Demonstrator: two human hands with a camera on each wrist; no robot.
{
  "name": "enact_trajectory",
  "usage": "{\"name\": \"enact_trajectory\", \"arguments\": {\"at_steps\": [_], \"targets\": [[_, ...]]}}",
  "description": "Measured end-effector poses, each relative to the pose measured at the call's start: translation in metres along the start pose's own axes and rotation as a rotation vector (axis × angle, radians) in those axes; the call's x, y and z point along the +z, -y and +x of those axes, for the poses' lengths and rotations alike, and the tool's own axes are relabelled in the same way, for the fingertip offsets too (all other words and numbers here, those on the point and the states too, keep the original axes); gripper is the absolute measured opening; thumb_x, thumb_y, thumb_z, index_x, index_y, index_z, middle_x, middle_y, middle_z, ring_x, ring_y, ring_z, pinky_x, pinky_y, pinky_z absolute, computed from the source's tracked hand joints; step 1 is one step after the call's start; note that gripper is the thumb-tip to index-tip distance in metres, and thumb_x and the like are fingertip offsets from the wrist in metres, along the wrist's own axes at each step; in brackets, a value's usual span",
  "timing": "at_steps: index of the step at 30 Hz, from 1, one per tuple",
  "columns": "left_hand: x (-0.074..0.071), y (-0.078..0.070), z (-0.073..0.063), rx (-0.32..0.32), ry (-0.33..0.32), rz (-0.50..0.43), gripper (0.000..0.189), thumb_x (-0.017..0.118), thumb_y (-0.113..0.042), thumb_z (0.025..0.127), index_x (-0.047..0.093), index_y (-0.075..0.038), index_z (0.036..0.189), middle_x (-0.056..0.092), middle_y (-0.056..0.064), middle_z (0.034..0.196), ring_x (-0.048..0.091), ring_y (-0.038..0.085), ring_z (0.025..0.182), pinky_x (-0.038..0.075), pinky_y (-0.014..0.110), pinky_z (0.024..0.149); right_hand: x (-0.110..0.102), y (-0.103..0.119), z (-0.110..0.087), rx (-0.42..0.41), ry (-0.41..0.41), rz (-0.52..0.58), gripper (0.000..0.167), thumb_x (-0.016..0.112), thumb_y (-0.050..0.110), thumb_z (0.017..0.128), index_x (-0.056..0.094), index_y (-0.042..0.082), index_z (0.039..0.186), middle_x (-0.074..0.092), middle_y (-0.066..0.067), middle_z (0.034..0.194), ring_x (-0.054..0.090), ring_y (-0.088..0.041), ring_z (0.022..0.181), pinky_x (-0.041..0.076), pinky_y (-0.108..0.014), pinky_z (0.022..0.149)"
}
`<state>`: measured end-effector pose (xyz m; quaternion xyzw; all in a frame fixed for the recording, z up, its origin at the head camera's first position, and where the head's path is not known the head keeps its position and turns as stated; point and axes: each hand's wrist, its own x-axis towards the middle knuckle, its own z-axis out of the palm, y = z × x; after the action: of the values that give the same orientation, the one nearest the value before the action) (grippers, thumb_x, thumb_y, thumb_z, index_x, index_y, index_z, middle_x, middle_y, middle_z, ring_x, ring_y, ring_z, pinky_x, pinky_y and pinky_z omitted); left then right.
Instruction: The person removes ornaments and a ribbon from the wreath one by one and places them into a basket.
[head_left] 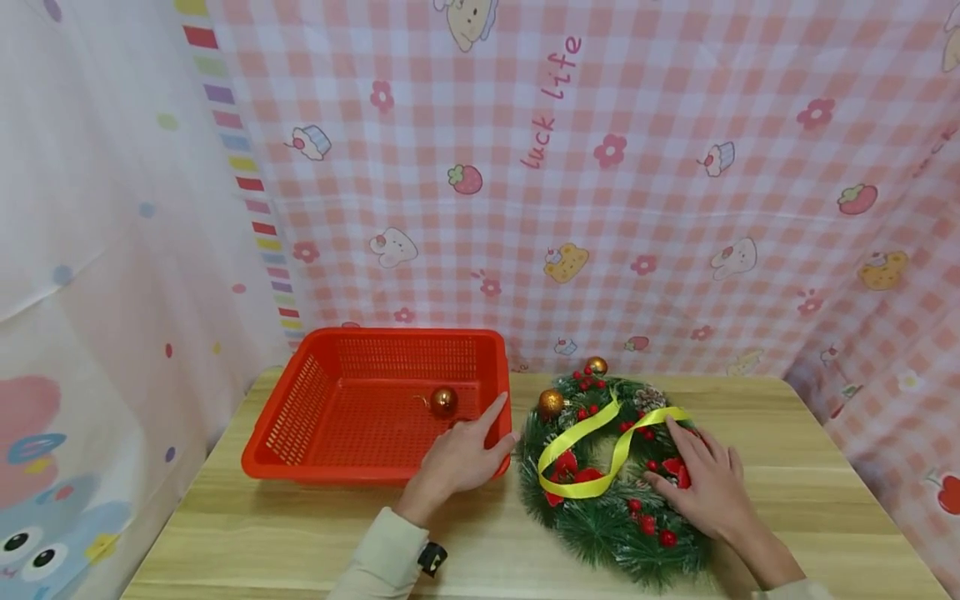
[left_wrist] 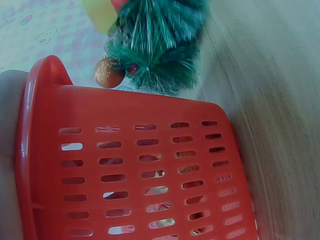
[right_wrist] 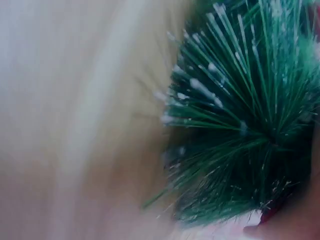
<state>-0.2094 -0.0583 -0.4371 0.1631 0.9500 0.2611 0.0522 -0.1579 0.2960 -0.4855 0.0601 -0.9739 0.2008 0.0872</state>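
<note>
A red plastic basket (head_left: 273,462) with slotted walls stands on the left of the table. My left hand (head_left: 461,458) holds its right rim, with the index finger along the edge and the thumb over it; other fingers are hidden. In the left wrist view that hand sits beside the slotted wall (left_wrist: 125,107). To the right lies a green Christmas wreath (head_left: 592,533) with red berries, red flowers and gold balls. A yellow ribbon (head_left: 562,487) loops across it. My right hand (head_left: 708,487) grips the wreath's right side, its index fingertip at the ribbon's end.
Inside the basket lies a shiny gold ball (head_left: 443,402). Another gold ball (head_left: 597,365) shows at the wreath's back edge. A light wooden table (head_left: 810,500) carries everything, and a pink checked cloth (head_left: 510,225) hangs right behind it.
</note>
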Motion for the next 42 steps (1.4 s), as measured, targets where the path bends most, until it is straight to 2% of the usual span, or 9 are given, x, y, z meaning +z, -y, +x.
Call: {"name": "enact_trajectory", "arguments": {"at_steps": [5,9,11,13,19,24,28,32,42], "targets": [[0.002,0.001,0.0,0.019,-0.01,0.003,0.067,0.045,-0.059,0.098,0.027,-0.032,0.157,0.069,0.017,0.096,0.064,0.023,0.076,0.049,0.038,0.065,-0.004,-0.018,0.009,-0.128,-0.026,0.041,0.084,0.07,0.043,0.089,0.029,0.016,0.157,0.04,-0.025,0.15,0.024,-0.05,0.139,0.011,-0.074,0.105],[0.003,0.001,0.0,0.029,-0.015,0.002,0.067,0.046,-0.058,0.098,0.027,-0.032,0.157,0.068,0.016,0.091,0.064,0.023,0.075,0.049,0.039,0.065,-0.005,-0.02,0.01,-0.138,-0.067,0.042,0.082,0.068,0.044,0.09,0.029,0.016,0.157,0.034,-0.025,0.154,0.021,-0.05,0.14,0.009,-0.073,0.107],[0.003,0.001,0.001,0.028,-0.016,0.002,0.067,0.046,-0.058,0.098,0.027,-0.032,0.157,0.068,0.015,0.09,0.064,0.023,0.075,0.049,0.039,0.066,-0.007,-0.016,0.006,-0.084,-0.088,0.058,0.083,0.066,0.045,0.091,0.028,0.012,0.157,0.029,-0.028,0.155,0.018,-0.053,0.14,0.007,-0.074,0.106],[0.003,0.001,0.001,0.024,-0.014,0.001,0.067,0.046,-0.058,0.098,0.027,-0.032,0.157,0.068,0.015,0.089,0.064,0.023,0.074,0.049,0.039,0.066,-0.011,-0.007,0.001,0.024,-0.078,0.094,0.086,0.062,0.048,0.094,0.023,0.007,0.157,0.021,-0.034,0.155,0.016,-0.058,0.139,0.007,-0.076,0.104],[0.0,0.0,0.0,0.025,-0.016,-0.012,0.068,0.046,-0.059,0.098,0.027,-0.031,0.157,0.063,0.012,0.076,0.06,0.021,0.067,0.047,0.037,0.062,-0.025,0.025,-0.012,0.429,0.107,0.215,0.107,0.05,0.066,0.093,-0.004,0.001,0.157,-0.01,-0.044,0.153,0.002,-0.067,0.136,0.012,-0.078,0.103],[-0.002,0.0,0.0,0.014,-0.01,-0.035,0.068,0.045,-0.06,0.098,0.026,-0.031,0.158,0.051,0.006,0.06,0.051,0.019,0.054,0.041,0.034,0.053,-0.017,0.044,-0.011,0.546,0.114,0.255,0.112,0.05,0.072,0.089,-0.011,0.008,0.157,-0.019,-0.042,0.152,-0.003,-0.069,0.136,0.013,-0.079,0.102],[-0.001,0.001,0.0,0.009,-0.008,-0.027,0.069,0.045,-0.061,0.098,0.027,-0.031,0.157,0.053,0.006,0.063,0.052,0.018,0.055,0.042,0.034,0.054,-0.001,0.044,-0.008,0.59,0.094,0.272,0.111,0.051,0.071,0.089,-0.016,0.014,0.157,-0.018,-0.041,0.153,0.0,-0.071,0.134,0.018,-0.081,0.098],[0.002,0.002,0.0,0.014,-0.007,-0.022,0.07,0.045,-0.062,0.097,0.027,-0.032,0.157,0.058,0.007,0.07,0.056,0.018,0.063,0.044,0.036,0.059,0.01,0.037,-0.007,0.585,0.047,0.238,0.111,0.055,0.068,0.089,-0.016,0.017,0.157,-0.01,-0.04,0.155,0.008,-0.072,0.131,0.024,-0.08,0.095],[0.0,0.002,0.0,0.025,-0.019,-0.011,0.068,0.047,-0.058,0.098,0.028,-0.031,0.157,0.059,0.008,0.072,0.057,0.019,0.065,0.045,0.036,0.06,0.01,0.013,0.0,0.405,0.05,0.213,0.107,0.056,0.064,0.091,-0.012,0.017,0.158,-0.003,-0.042,0.155,0.015,-0.07,0.132,0.029,-0.079,0.095]]}}
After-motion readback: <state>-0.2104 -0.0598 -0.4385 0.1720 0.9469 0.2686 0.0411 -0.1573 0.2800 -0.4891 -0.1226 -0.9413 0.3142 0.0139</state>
